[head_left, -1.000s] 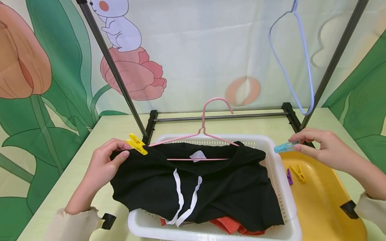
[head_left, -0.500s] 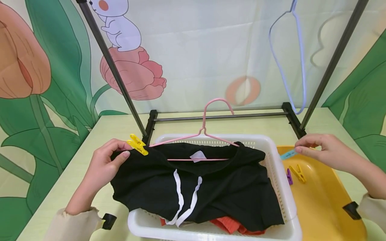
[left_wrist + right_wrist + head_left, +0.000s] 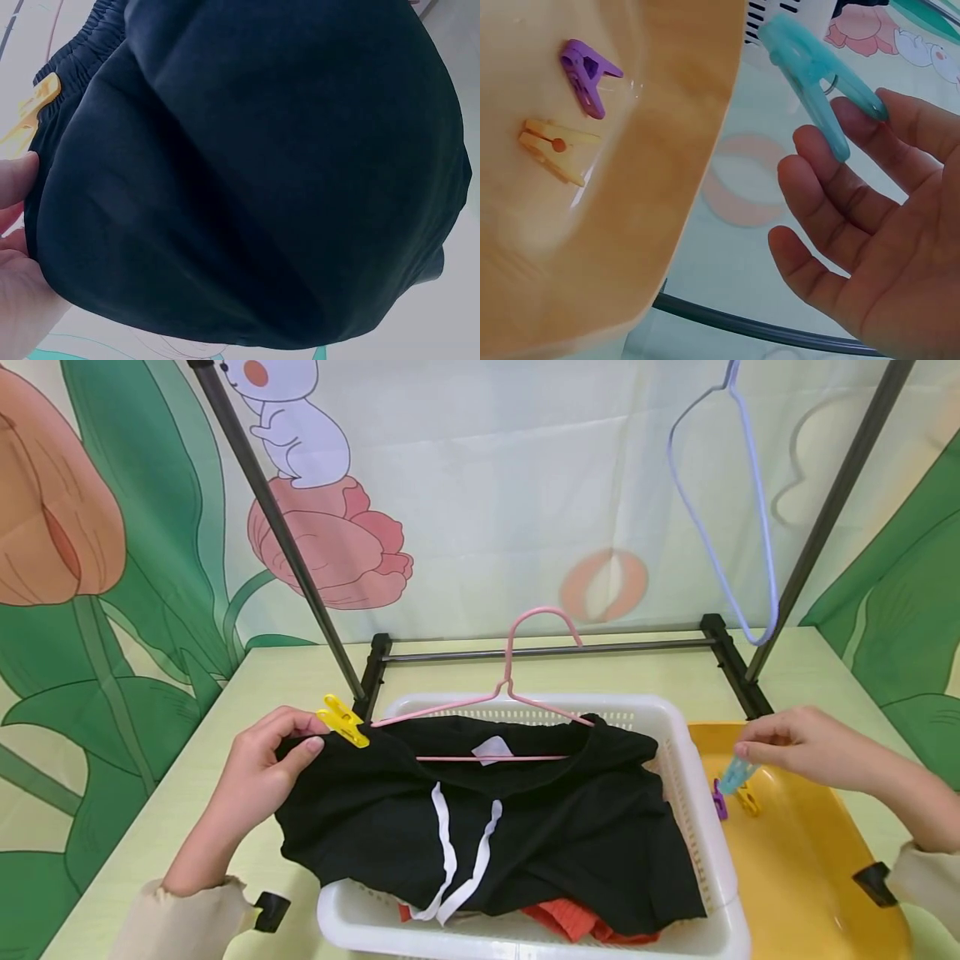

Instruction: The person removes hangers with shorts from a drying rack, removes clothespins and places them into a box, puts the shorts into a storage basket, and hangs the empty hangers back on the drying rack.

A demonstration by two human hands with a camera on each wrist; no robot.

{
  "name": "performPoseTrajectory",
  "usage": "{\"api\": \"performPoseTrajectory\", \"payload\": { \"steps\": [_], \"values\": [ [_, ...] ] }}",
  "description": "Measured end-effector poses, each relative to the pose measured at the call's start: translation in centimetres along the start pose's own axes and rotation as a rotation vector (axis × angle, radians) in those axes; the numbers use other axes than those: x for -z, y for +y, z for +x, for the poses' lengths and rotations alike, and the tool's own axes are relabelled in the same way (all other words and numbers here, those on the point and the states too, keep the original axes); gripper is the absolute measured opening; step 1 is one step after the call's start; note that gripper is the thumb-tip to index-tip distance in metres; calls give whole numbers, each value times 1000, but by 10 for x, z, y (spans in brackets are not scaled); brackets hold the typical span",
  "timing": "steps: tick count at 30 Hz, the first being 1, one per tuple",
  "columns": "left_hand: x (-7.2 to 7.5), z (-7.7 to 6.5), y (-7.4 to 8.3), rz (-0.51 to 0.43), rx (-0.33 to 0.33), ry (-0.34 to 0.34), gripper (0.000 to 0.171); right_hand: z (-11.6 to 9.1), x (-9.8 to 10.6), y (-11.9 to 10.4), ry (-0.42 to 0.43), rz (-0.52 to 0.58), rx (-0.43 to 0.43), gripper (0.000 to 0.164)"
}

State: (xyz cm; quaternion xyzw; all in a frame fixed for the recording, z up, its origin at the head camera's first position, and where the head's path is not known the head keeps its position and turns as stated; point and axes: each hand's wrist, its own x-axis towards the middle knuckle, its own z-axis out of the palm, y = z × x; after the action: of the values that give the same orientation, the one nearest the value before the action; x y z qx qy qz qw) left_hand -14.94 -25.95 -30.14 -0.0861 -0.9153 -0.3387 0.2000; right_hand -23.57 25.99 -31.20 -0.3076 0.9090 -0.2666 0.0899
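Black shorts (image 3: 585,827) with white drawstrings hang on a pink hanger (image 3: 508,660), spread over a white basket (image 3: 723,893). A yellow clothespin (image 3: 342,722) clips the waistband near the hanger's left arm. My left hand (image 3: 258,772) pinches the waistband's left corner just beside that clothespin; black cloth fills most of the left wrist view. Over a yellow tray (image 3: 817,877), my right hand (image 3: 813,747) holds a light blue clothespin (image 3: 814,75) by its handles between thumb and fingers, its tip pointing down in the head view.
Inside the tray lie a purple clothespin (image 3: 585,75) and another yellow clothespin (image 3: 557,150). Red cloth (image 3: 570,918) shows in the basket under the shorts. Behind stands a dark rack (image 3: 551,652), and a blue hanger (image 3: 757,485) hangs at the right.
My right hand has moved slightly right and down, and the blue clothespin has turned from pointing left to pointing down. The blue hanger sways. The left hand stays still.
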Motion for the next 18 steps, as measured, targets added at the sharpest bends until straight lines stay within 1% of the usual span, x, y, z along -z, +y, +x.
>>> {"api": "performPoseTrajectory", "payload": {
  "steps": [4, 8, 12, 18],
  "values": [
    [1, 0, 0, 2, 3, -6, 9, 2, -2, 2, -53, 3, 12, 12],
    [1, -1, 0, -1, 4, -8, 9, 4, -5, 4, -102, 25, -3, 15],
    [1, -1, 0, -5, -2, -5, 9, 6, -8, 7, -185, 52, -70, 17],
    [1, -1, 0, -2, -2, -7, 9, 8, -12, 15, -284, 117, -107, 18]
  ]
}}
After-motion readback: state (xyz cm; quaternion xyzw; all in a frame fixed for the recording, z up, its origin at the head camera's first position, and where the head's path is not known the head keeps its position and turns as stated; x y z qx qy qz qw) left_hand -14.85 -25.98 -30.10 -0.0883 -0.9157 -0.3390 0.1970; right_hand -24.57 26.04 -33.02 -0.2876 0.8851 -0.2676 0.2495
